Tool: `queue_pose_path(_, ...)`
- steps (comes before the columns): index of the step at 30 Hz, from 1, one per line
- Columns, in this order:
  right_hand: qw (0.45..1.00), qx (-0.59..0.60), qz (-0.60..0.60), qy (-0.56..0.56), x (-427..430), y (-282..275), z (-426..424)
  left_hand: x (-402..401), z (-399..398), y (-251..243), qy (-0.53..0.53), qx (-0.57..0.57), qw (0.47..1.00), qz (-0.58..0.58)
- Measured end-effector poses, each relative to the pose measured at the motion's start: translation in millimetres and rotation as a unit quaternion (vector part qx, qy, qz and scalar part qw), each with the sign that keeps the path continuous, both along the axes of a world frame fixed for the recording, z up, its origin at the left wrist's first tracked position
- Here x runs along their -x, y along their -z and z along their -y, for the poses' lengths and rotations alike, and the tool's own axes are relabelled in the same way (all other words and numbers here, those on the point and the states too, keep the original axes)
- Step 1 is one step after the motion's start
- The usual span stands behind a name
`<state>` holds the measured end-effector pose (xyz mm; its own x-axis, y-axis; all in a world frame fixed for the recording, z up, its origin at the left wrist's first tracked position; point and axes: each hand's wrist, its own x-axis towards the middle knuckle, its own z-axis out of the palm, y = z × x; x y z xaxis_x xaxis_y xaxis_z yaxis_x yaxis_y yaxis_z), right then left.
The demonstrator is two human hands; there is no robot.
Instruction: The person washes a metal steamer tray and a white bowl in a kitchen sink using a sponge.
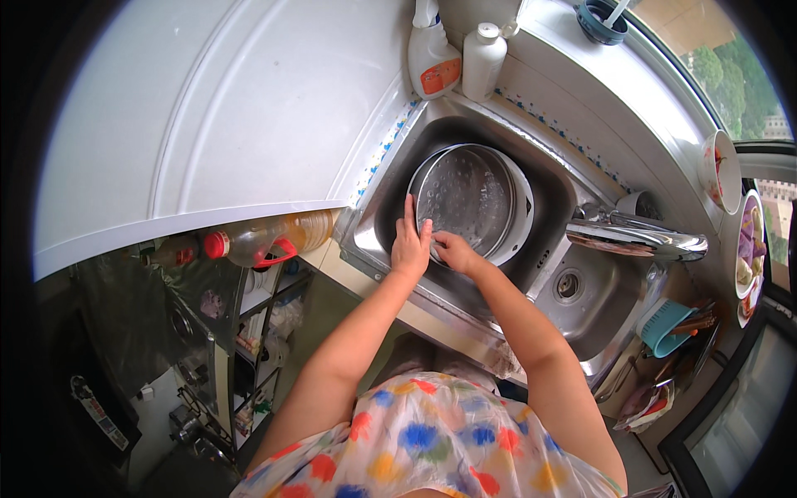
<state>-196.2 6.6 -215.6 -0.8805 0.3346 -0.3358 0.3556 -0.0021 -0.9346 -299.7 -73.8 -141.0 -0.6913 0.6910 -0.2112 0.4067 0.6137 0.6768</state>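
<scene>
A wide round metal vessel (473, 187), possibly a steamer tier, sits tilted in the larger basin of a stainless steel sink (554, 180). Wet-looking round spots dot its inside. My left hand (410, 246) holds the near left of its rim, with the thumb on the inner side and the fingers along the outside. Close beside it, my right hand (457, 252) is curled at the near rim. Its fingers pinch a small greyish pad (435, 248), mostly hidden, that I cannot identify for certain.
A chrome faucet (635, 239) reaches over the smaller basin (598, 305). A spray bottle (434, 56) and a white bottle (484, 62) stand behind the sink. Oil bottles (274, 239) are at left, a blue utensil holder (665, 327) at right, and bowls (720, 171) on the sill.
</scene>
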Motion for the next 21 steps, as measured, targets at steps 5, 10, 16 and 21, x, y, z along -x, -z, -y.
queue_pose_path(5,0.954,-0.22,0.144,-0.141,-37,16,-23,0,0,-10,0.002,0.042,0.999,0.03)
queue_pose_path(10,0.861,-0.426,0.24,-0.136,-49,27,-53,-2,-2,-9,0.004,-0.03,0.999,0.011)
queue_pose_path(16,0.843,-0.47,0.223,-0.138,-46,32,-56,11,-5,1,0.044,-0.106,0.993,-0.027)
queue_pose_path(21,0.833,-0.46,0.265,-0.158,-38,34,-42,27,-17,-11,0.118,-0.113,0.984,-0.068)
